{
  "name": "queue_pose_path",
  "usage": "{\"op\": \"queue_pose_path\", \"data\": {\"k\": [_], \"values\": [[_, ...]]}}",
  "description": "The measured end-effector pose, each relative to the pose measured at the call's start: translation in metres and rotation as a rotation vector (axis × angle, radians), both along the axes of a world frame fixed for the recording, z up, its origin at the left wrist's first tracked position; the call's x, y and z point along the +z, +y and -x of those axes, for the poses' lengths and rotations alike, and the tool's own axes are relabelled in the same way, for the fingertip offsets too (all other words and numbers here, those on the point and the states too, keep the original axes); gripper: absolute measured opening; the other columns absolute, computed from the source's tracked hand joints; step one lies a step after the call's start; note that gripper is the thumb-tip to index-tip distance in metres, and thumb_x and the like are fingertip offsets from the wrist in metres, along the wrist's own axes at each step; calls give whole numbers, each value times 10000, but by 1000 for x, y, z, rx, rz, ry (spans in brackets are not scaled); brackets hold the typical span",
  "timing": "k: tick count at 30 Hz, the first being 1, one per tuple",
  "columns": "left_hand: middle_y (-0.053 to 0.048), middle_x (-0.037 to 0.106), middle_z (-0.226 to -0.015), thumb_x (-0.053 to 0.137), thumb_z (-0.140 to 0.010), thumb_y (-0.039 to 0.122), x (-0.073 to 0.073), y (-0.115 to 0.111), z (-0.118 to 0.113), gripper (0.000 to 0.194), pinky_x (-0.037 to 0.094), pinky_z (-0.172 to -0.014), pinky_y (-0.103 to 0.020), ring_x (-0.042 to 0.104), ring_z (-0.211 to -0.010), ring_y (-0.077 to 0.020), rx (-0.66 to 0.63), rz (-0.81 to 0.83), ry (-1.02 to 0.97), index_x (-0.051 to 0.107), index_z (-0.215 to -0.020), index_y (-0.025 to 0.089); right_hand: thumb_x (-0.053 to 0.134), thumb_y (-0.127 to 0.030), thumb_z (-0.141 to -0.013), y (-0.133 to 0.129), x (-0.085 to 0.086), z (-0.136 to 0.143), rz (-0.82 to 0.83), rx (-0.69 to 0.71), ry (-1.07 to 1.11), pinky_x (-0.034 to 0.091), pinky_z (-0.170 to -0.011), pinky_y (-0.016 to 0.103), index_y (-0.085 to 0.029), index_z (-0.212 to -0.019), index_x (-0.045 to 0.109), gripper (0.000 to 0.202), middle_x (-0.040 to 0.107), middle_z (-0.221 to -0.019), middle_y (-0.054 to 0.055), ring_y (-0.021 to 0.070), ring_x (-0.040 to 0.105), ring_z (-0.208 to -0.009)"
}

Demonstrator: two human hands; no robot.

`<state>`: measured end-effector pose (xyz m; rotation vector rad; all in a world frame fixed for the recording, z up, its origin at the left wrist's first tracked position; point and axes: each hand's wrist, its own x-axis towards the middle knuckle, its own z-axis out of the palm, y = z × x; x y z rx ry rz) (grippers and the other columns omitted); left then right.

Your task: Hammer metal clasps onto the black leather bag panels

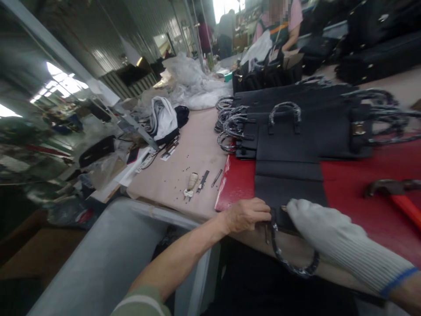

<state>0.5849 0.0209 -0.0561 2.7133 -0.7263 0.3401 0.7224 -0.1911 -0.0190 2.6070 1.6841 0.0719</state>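
Observation:
A black leather bag panel [287, 186] runs to the table's near edge, with a plastic-wrapped handle [296, 268] hanging off its end. My bare left hand [248, 215] is closed, its fingertips pinching the panel's left edge beside the handle's base. In a white knit glove, my right hand [315, 224] is closed on the panel's near end, a little to the right. A small brass-coloured bit [283, 208] shows at the glove's fingertips; what the glove grips underneath is hidden. More black panels with wrapped handles [284, 113] lie stacked just beyond.
A red board [365, 184] lies under the panels, with a red-handled hammer [391, 193] at right. Left of it are a wrapped hand tool [191, 184], a dark metal strip [203, 181] and a thin rod [216, 177]. A co-worker [279, 26] stands across the table.

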Motion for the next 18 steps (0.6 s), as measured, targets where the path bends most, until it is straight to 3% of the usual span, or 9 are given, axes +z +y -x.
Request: {"op": "queue_pose_path", "data": {"k": [2, 7, 12, 15, 18], "values": [[-138, 707, -1057, 467, -924, -12, 0, -3, 2, 279, 563, -918, -355, 633, -1010, -225, -2, 30, -78, 701, -997, 122, 436, -30, -919, 9, 17, 13, 122, -3, -2, 532, -591, 375, -123, -1101, 666, 307, 682, -884, 166, 312, 719, -712], [-136, 698, -1043, 410, -961, 4, -3, -8, 8, 308, 588, -867, -361, 640, -990, -224, 27, 140, -180, 690, -998, 128, 465, -55, -913, 25, 38, 18, 167, -57, 61, 527, -688, 395, -133, -1080, 665, 272, 693, -927, 170, 316, 721, -813], [-135, 707, -1054, 402, -960, -2, -3, -11, 9, 331, 610, -882, -374, 663, -997, -219, 43, 175, -209, 698, -1019, 134, 597, -121, -826, -10, 48, -12, 69, 58, 239, 492, -866, 342, -202, -1108, 662, 300, 706, -1018, 79, 244, 659, -987], [-132, 714, -1040, 385, -948, -13, -1, -12, 8, 360, 618, -897, -389, 677, -976, -213, 42, 179, -227, 703, -1020, 139, 695, -206, -779, -38, 41, -28, -122, 193, 405, 465, -1004, 411, -195, -1183, 660, 405, 697, -1062, 67, 247, 624, -1017], [-125, 714, -1034, 377, -950, -19, 1, -13, 8, 363, 619, -893, -381, 678, -961, -206, 51, 195, -227, 698, -1000, 142, 668, -218, -821, -49, 16, -31, -247, 259, 319, 441, -1073, 518, -171, -1166, 691, 349, 713, -1015, 89, 277, 625, -997]]}}
